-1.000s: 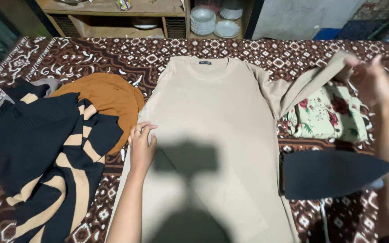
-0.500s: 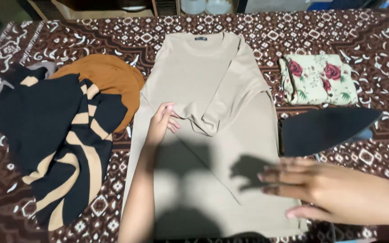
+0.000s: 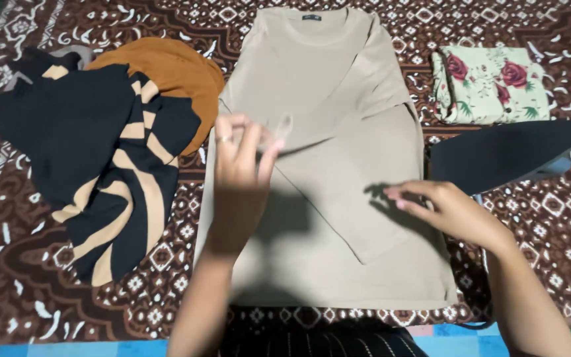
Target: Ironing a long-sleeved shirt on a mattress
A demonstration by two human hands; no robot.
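Near edge: a dark striped cloth (image 3: 312, 342) and a strip of blue are seen at the bottom of the view.
Right hand (image 3: 447, 210): it is laid low over the right part of the beige top, fingers extended leftward and loosely spread; nothing is pinched, and contact with the fabric cannot be told for certain.
Left hand (image 3: 242, 173): it is raised over the left half of the top, and the cuff of a folded-over sleeve (image 3: 284, 129) is pinched between thumb and fingers; a ring is worn on one finger.
Beige top (image 3: 325, 185): it is spread flat in the middle of the patterned brown cloth (image 3: 8, 264), neckline at the far end, hem at the near end; one sleeve is folded across the chest.
Black iron (image 3: 503, 153): it is placed just beside the right edge of the top.
Black-and-tan striped garment (image 3: 94, 152): it is heaped to the left of the top, partly over an orange garment (image 3: 176, 76).
Floral folded cloth (image 3: 490, 82): it is set at the far right, beyond the iron.
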